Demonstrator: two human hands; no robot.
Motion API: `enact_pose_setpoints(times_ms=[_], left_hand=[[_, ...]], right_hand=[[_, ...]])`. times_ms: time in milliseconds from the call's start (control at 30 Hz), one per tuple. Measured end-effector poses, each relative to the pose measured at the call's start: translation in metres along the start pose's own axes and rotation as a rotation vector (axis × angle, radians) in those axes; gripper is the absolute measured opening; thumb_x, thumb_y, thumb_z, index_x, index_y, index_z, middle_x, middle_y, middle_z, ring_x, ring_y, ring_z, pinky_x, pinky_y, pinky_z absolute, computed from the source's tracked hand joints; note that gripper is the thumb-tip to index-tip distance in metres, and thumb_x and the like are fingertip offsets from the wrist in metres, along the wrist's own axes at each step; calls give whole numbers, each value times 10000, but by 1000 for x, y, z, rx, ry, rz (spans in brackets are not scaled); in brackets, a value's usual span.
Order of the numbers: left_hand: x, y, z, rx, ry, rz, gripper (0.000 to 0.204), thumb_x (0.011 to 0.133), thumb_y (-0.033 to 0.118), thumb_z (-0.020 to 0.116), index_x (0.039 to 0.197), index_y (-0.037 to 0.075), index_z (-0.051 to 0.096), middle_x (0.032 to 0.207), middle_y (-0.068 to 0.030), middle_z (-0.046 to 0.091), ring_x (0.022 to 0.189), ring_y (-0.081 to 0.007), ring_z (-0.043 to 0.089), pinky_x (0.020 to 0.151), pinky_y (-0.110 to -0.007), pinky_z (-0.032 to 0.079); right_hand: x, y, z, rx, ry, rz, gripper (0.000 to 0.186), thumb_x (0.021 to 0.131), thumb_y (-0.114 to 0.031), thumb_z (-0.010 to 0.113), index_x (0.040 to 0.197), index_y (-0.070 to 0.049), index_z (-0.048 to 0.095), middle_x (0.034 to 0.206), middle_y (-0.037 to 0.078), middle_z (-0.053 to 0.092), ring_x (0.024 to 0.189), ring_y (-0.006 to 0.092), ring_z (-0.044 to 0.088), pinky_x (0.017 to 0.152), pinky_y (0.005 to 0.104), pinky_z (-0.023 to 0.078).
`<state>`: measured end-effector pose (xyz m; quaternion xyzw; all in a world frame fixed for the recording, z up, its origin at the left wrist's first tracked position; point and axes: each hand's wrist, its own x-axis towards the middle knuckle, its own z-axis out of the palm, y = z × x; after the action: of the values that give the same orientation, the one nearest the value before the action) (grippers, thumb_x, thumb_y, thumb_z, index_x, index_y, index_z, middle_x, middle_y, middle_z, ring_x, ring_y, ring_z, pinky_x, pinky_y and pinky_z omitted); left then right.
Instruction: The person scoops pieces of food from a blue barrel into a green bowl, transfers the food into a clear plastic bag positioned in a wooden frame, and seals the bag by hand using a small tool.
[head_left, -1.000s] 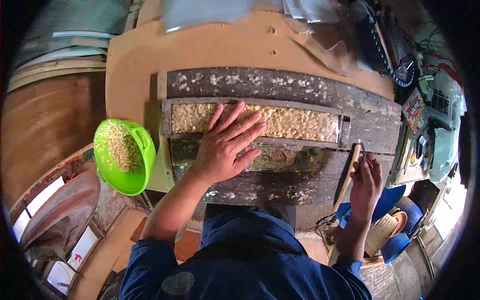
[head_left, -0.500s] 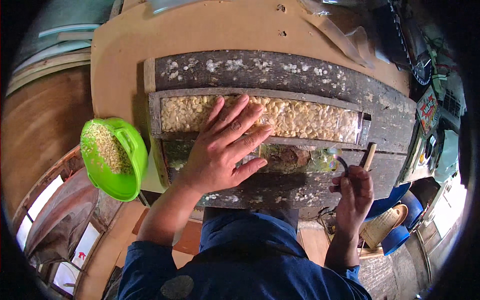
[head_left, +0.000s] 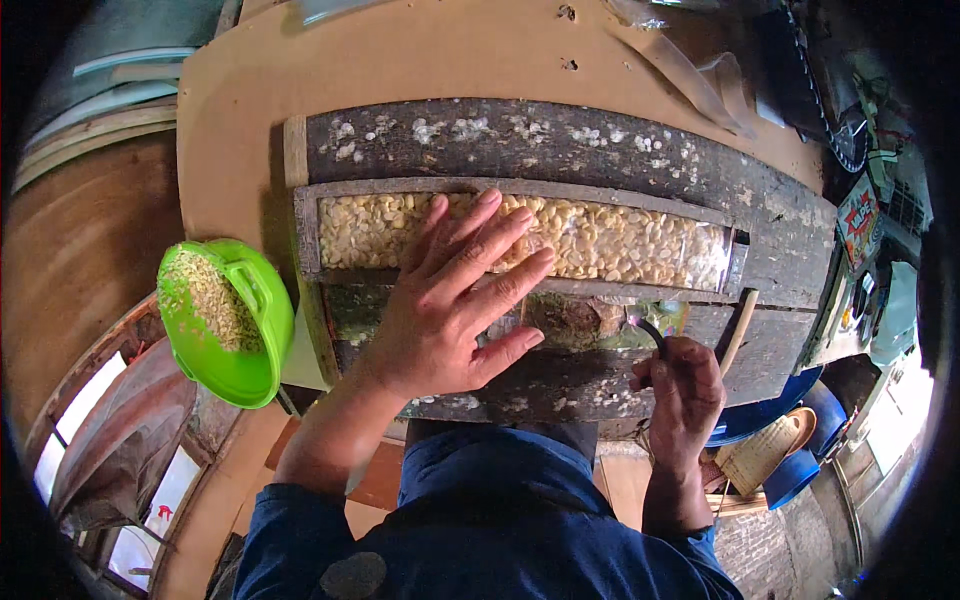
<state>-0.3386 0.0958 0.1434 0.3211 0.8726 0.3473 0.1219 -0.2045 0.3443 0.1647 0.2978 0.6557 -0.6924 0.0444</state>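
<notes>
A long, flat clear plastic bag of pale split beans (head_left: 610, 238) lies inside a narrow wooden frame (head_left: 640, 203) on a dark plank board (head_left: 760, 200). My left hand (head_left: 455, 300) rests on the bag's left half with its fingers spread. Its thumb reaches over the frame's near side. To the right and nearer to me, my right hand (head_left: 682, 400) is closed on a thin, dark, curved strip (head_left: 653, 334) that has a bright tip. Just beyond this hand, a wooden stick (head_left: 738, 330) lies on the board.
A bright green plastic basin (head_left: 245, 370) with pale chopped bits sits tilted at the table's left edge. The tan tabletop (head_left: 400, 60) extends behind the board. Blue tubs (head_left: 795, 478) and a woven basket (head_left: 765, 455) stand low at right. Clear plastic sheets (head_left: 690, 80) lie at the back right.
My right hand has shifted left and slightly toward me, carrying the dark strip away from the wooden stick. My left hand stays on the bag.
</notes>
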Motion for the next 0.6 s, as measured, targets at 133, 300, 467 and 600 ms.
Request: enact_pose_setpoints(times_ms=[133,300,467,600], left_hand=[[1,0,1,5,10,8,543,819,360,716,1304,132,630,1451,-150,486,1408,-367,368,1177,-551,182],[1,-2,1,37,-22,-14,546,818,344,710,1304,109,625,1443,-142,500,1405,-361,376,1178,-545,187],[1,-1,0,39,-56,-22,573,827,325,707,1321,61,585,1463,-111,476,1420,-331,353,1185,-541,176],[-1,-5,2,31,-19,9,543,818,325,704,1294,76,625,1408,-110,544,1391,-352,404,1178,-538,198]], right_hand=[[1,1,-1,-24,-21,-6,188,937,65,569,1122,38,546,971,83,638,819,128,661,711,274,560],[2,4,0,-15,-46,-5,186,932,72,574,1114,42,547,977,84,636,832,132,664,717,269,558],[5,2,10,-37,-26,-33,237,920,91,577,1150,39,550,998,82,633,837,135,663,719,258,551],[17,-4,30,-224,16,-197,236,883,94,616,1111,35,599,966,104,652,794,145,668,682,254,543]])
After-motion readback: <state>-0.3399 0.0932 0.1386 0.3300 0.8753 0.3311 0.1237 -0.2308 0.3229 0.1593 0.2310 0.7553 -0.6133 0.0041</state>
